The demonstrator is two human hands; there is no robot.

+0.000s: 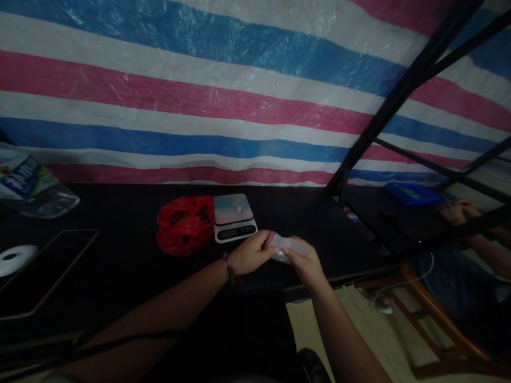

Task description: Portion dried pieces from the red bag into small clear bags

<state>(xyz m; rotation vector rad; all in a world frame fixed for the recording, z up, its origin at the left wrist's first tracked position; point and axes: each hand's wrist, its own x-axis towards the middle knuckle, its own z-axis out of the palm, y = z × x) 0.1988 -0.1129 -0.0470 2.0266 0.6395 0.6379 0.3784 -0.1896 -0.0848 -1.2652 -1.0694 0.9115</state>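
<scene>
**Both hands pinch a small clear pouch over a black table**

At the far left a clear plastic water bottle (30, 183) lies on its side, its printed label blue and green; below it a white round disc (14, 259) with a dark centre sits beside a flat dark tablet (48, 271) with a thin pale edge, glossy and rectangular; all rest on the matt black table (120, 213). Further right a crumpled red plastic bag (184, 223), shiny and creased, lies just beside a small digital scale (233, 217) with a pale square platform and a dark display strip; a tiny pale item sits on the platform, too small to identify.

The left hand (251, 254), a beaded band at its wrist, and the right hand (307, 261) meet in front of the scale; both are closed on a small translucent plastic bag (288, 246), thin, whitish and wrinkled, held between them just above the table's near edge; its contents cannot be made out.

Behind runs a woven tarpaulin (199, 80) in blue, white and pink stripes; at right stand black metal bars (403, 90), a blue tray (415, 192), and another person's hand (457, 210).
</scene>
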